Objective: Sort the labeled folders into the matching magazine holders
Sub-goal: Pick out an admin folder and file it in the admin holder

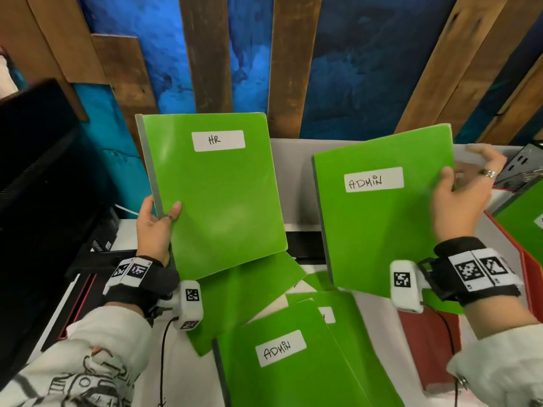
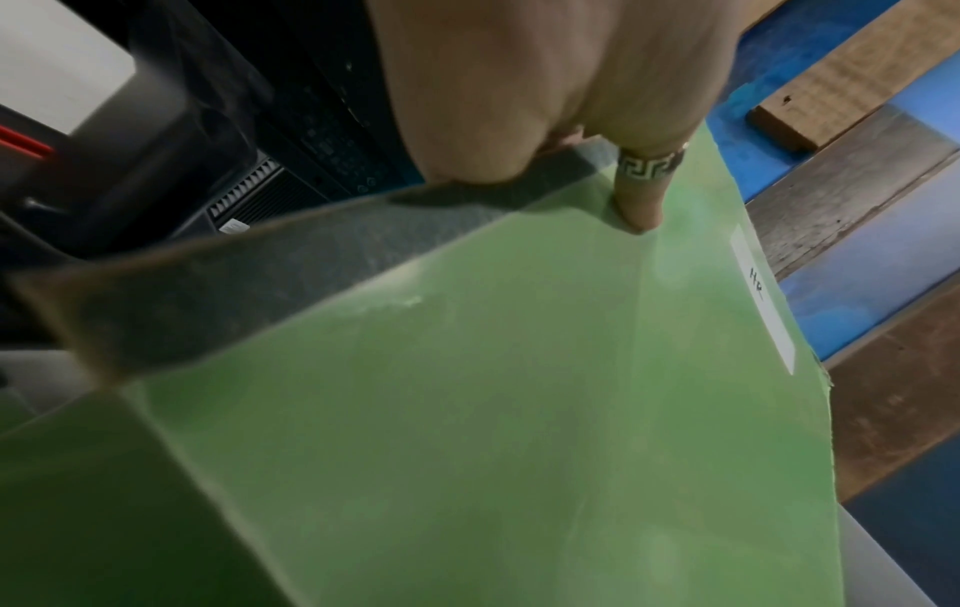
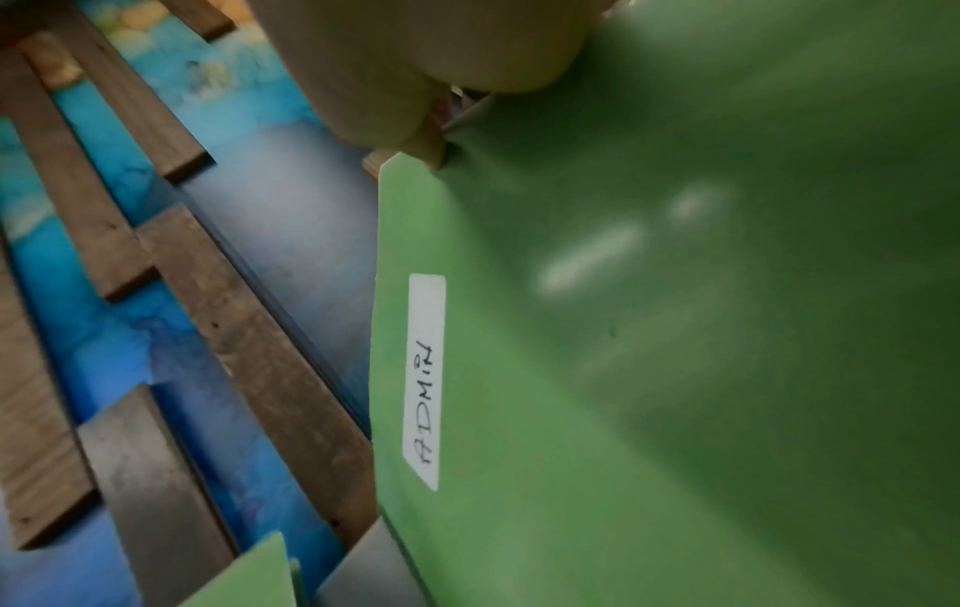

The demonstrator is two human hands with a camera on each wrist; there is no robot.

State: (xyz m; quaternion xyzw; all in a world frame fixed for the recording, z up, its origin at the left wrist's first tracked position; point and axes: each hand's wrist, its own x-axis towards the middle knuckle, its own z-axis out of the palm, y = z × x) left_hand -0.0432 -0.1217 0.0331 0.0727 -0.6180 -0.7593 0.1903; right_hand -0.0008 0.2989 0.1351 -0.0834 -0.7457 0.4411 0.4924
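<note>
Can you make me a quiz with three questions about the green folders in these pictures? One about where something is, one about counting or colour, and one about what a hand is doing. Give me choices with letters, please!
1. Where is the HR folder?
A. Lying flat on the table
B. Held up in the left hand
C. Standing in a red holder

2. How many folder labels reading ADMIN can you read in the head view?
A. None
B. One
C. Two

3. What is the right hand doing?
A. Gripping the edge of the raised ADMIN folder
B. Resting flat on the table
C. Pointing at the wall

Answers:
1 B, the thumb presses the cover near its grey spine.
2 C, one is on the raised folder, one on the lying ADMIN folder on the pile below.
3 A, the thumb lies on the front and the fingers curl behind.
</note>
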